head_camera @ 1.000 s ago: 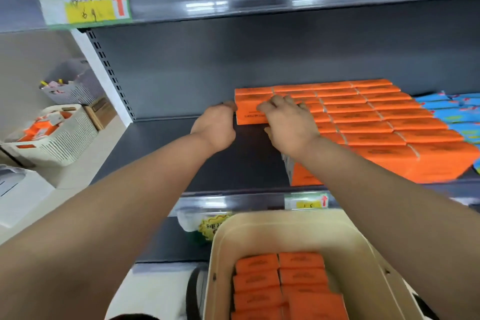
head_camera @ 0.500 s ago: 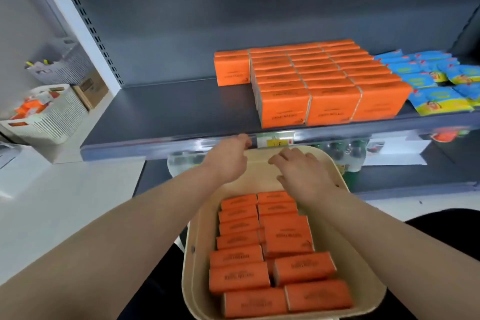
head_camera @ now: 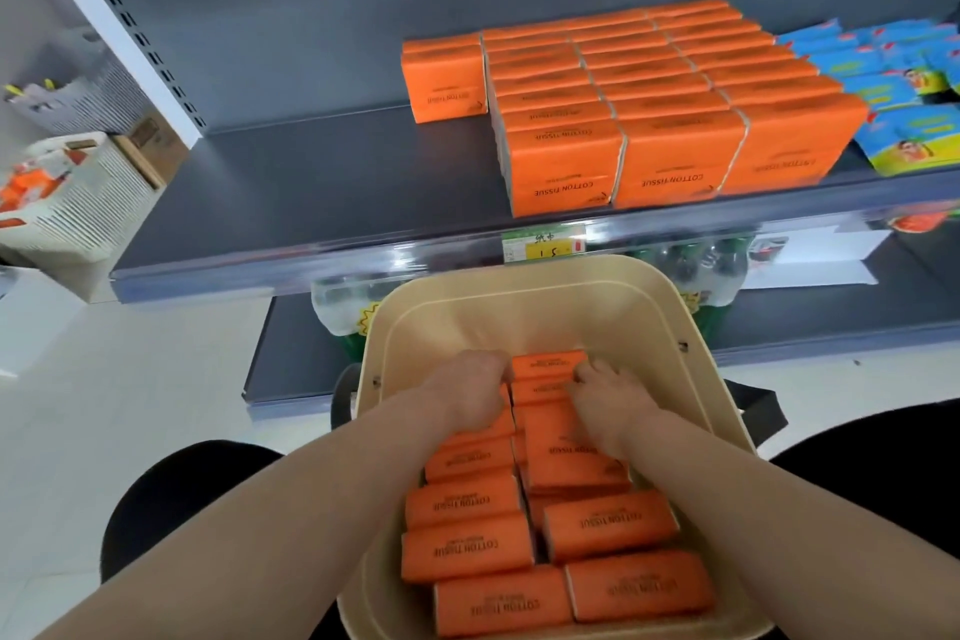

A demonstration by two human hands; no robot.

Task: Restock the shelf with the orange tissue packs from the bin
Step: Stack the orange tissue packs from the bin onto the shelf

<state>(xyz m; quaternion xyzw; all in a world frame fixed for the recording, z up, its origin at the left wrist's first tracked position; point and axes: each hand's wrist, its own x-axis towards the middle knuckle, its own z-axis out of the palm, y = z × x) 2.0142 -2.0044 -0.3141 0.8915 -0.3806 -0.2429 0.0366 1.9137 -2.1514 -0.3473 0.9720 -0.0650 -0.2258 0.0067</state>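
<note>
Both hands down inside the cream bin, at its far end. Left hand curled over the far packs of the left column; right hand laid on the far packs of the right column. Between the two hands, one orange tissue pack pressed at either end by the fingers; fingers of both hands bent and close together, but a firm hold on the pack could not be told from this view. Rest of the orange packs lying flat in two rough columns along the bin floor, printed sides up, the nearest ones touching the near wall.

Above and beyond the bin, grey shelf partly stocked: three tight rows of orange packs standing on edge from front lip to back wall, plus a short stack just beside them at the back left. Left half of the shelf bare. Blue packets to the right of the orange rows, touching them. Yellow price tag fixed on the shelf lip, directly over the bin's far rim. White slatted basket at the far left, well apart from the bin.
</note>
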